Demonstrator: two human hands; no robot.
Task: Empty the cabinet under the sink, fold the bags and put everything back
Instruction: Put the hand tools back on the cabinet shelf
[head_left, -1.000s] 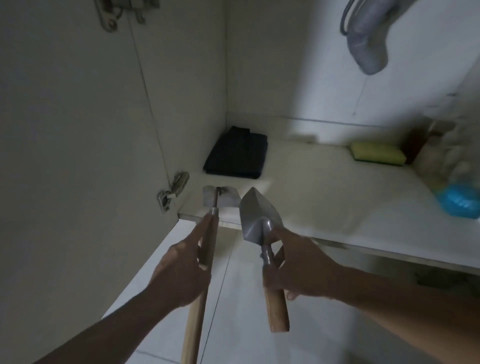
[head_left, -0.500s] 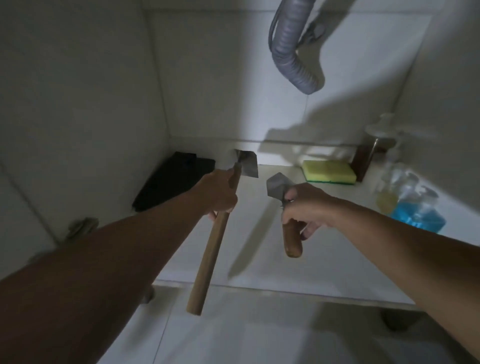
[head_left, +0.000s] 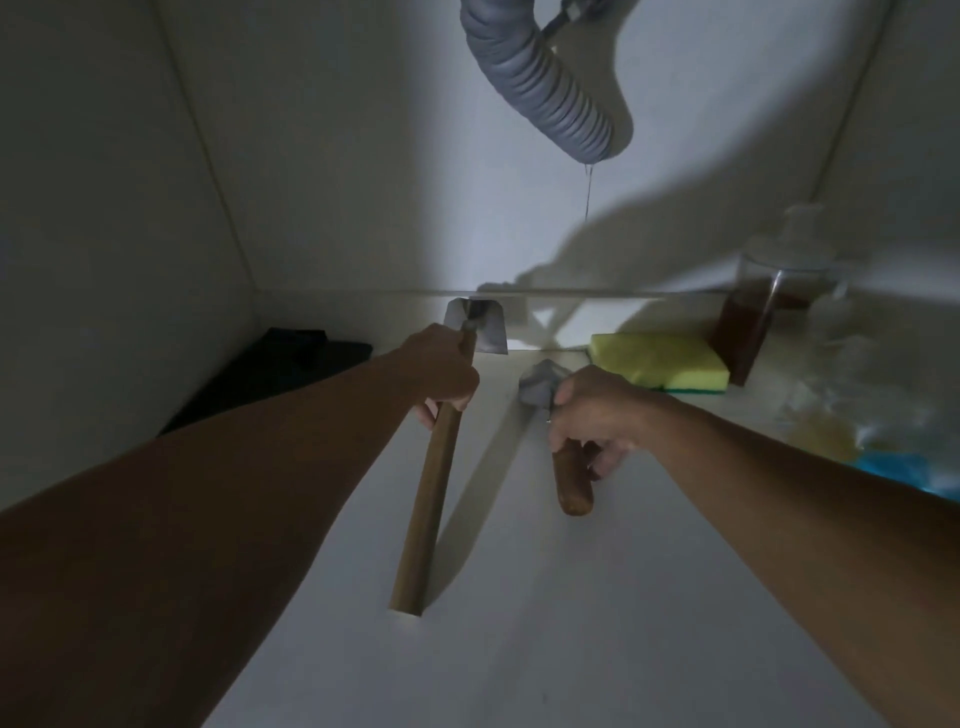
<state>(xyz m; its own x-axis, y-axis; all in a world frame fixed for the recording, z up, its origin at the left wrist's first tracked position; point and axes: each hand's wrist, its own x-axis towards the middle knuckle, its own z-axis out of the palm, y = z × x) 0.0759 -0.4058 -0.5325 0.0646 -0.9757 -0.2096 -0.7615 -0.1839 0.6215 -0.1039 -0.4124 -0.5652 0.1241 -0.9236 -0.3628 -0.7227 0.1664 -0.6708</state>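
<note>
Putting-back stage, by the look of it: both tools already carried deep into the cabinet under the grey drain hose (head_left: 545, 88). Left hand (head_left: 441, 371) clenched round the top of the long wooden handle of the small hoe (head_left: 475, 332), blade near the back wall, handle slanting down toward the front, its lower end at or just above the cabinet floor (head_left: 519, 623). Right hand (head_left: 592, 410) curled round the neck of the trowel (head_left: 540, 389), scoop forward, stubby handle sticking out below the fingers, apparently held just off the floor. Folded black bag (head_left: 291, 364) lying in the back left corner; yellow sponge (head_left: 660, 361) just right of the trowel, touching or nearly touching a pump bottle (head_left: 763, 312) of brown liquid; further bottles at far right too blurred to tell. To finish well: lower both tools flat into the bare strip between bag and sponge, blades to the back, handles parallel and pointing out for easy reach. Set the hoe down first, then the trowel beside it, not on top. Keep the trowel clear of the sponge and the bottle, since a nudge there could tip the bottle. Loosen each grip only once the wood rests fully on the floor.
</note>
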